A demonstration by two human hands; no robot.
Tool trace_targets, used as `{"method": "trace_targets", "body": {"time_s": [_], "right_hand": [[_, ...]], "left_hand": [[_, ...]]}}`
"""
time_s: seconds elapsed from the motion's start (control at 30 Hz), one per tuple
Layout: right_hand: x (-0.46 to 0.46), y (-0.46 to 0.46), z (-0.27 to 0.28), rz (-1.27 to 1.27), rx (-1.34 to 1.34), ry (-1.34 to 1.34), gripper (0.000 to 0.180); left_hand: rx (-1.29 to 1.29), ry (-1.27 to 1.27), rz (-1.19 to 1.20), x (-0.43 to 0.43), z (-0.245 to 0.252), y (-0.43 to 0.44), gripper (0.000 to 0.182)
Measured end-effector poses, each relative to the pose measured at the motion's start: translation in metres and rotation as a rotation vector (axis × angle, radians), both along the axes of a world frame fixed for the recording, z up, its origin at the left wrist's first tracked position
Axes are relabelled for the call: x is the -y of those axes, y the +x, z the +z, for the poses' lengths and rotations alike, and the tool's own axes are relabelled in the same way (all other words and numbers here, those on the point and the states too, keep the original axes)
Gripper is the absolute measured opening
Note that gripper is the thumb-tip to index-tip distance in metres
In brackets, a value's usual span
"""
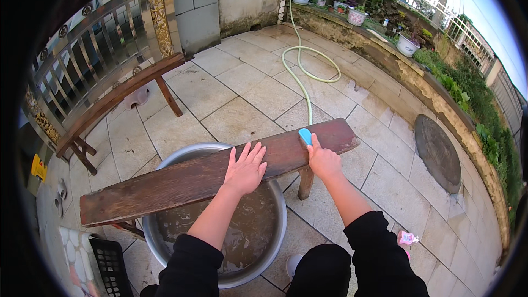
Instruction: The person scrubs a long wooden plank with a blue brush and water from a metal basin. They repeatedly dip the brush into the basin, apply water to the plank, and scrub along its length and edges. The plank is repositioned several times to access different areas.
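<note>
A long wooden bench with a worn reddish-brown top stands before me, tilted across the view. My left hand lies flat on the middle of its top with the fingers spread, holding nothing. Towards the right end, my right hand grips a blue-backed brush pressed against the wood; its bristles are hidden. Below the bench, a large round metal basin holds murky brown water with some foam.
A second wooden bench stands by the metal railing at left. A pale green hose loops over the tiles. A black plastic basket sits at lower left, a pink pump bottle at right. A round dark cover lies near the planter wall.
</note>
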State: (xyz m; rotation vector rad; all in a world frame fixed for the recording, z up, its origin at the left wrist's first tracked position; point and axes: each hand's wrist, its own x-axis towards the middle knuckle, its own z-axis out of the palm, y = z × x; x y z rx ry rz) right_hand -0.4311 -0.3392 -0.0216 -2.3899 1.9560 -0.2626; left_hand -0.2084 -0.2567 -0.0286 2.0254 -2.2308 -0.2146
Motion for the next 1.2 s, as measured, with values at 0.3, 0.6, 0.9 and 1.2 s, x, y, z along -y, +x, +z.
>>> {"method": "trace_targets", "body": {"time_s": [0.3, 0.6, 0.9, 1.2], "right_hand": [[-0.021, -0.089, -0.026, -0.219, 1.645, 0.98, 0.053], [-0.109, -0.055, -0.039, 0.166, 1.908, 1.2, 0.051], [-0.15, -0.055, -0.105, 0.032, 1.876, 1.144, 0.044], [-0.153, -0.031, -0.132, -0.016, 1.572, 1.29, 0.027]], "left_hand": [[-0.119, -0.214, -0.096, -0.074, -0.023, 0.009, 0.042], [-1.335, 0.079, 0.121, -0.07, -0.047, -0.084, 0.04], [-1.732, 0.727, 0.141, -0.056, -0.069, -0.125, 0.041], [-1.482, 0.297, 0.356, -0.087, -0.115, -0.083, 0.035]]}}
